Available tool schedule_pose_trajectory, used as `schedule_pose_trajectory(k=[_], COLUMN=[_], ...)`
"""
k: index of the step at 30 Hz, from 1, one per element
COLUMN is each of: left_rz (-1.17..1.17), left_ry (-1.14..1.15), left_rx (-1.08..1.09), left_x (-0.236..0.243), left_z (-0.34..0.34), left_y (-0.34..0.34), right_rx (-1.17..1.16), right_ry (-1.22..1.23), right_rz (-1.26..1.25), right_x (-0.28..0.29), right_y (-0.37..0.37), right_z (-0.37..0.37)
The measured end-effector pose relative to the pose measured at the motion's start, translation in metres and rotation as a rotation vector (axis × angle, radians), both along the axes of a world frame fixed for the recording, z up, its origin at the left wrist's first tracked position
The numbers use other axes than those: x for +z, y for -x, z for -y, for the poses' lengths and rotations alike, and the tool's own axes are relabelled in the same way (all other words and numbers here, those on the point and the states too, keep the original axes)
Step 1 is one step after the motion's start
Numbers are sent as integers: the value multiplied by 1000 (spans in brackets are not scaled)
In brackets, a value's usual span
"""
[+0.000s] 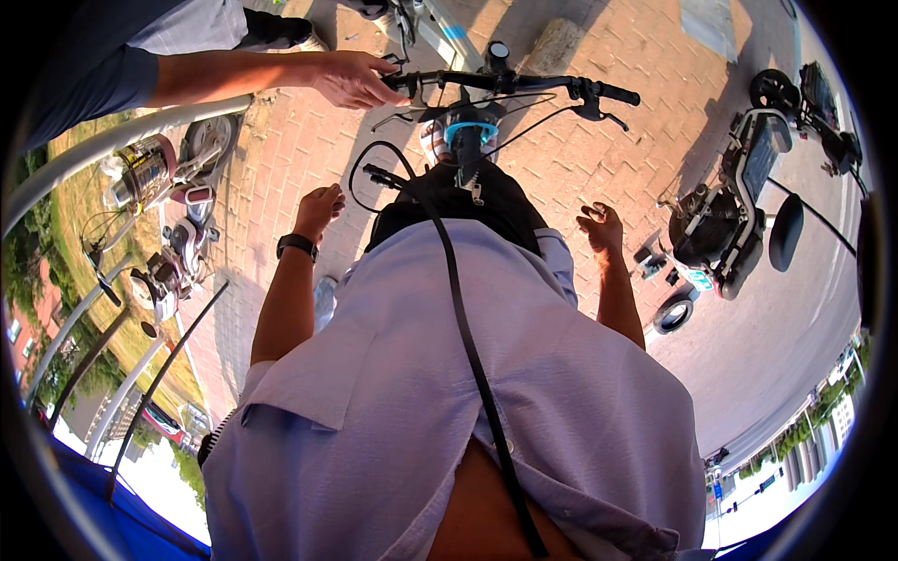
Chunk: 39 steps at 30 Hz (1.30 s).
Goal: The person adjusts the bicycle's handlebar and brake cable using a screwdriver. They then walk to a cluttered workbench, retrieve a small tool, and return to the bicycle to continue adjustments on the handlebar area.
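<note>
My left hand, with a black watch band on its wrist, hangs beside my leg. Its fingers are loosely bent, with nothing seen in them. On the other side my right hand is held out low, fingers half curled and apart, touching nothing. A bicycle handlebar stands in front of me, beyond the reach of both hands as they are now. Another person's hand rests at its left grip. A black cable or hose runs down the front of my shirt and ends in a loop near a small black fitting.
A parked scooter stands on the right, with a loose tyre and small dark items on the ground near it. Left are a metal rail and more parked two-wheelers. A stone block lies ahead on the brick paving.
</note>
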<state>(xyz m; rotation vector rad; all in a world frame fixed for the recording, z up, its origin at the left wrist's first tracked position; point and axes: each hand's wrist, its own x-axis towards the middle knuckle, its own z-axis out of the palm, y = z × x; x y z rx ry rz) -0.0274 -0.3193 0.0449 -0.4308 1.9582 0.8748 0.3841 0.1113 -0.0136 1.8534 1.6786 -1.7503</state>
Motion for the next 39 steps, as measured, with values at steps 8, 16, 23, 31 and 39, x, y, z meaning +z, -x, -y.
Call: schedule_pose_trajectory(k=[8, 16, 23, 31, 39], left_rz=[14, 24, 30, 34, 32], left_ry=[12, 3, 4, -4, -15], left_rx=[-6, -28, -53, -49, -77], left_x=[-4, -3, -3, -3, -3], left_z=[3, -8, -14, -24, -33], left_y=[0, 0, 7, 13, 12], right_rx=[-204, -264, -189, -247, -64], right_ry=[182, 240, 217, 166, 43], right_rz=[25, 7, 14, 36, 150], right_x=[-3, 8, 20, 21, -9], right_y=[5, 16, 27, 32, 9], right_z=[-6, -10, -14, -17, -24])
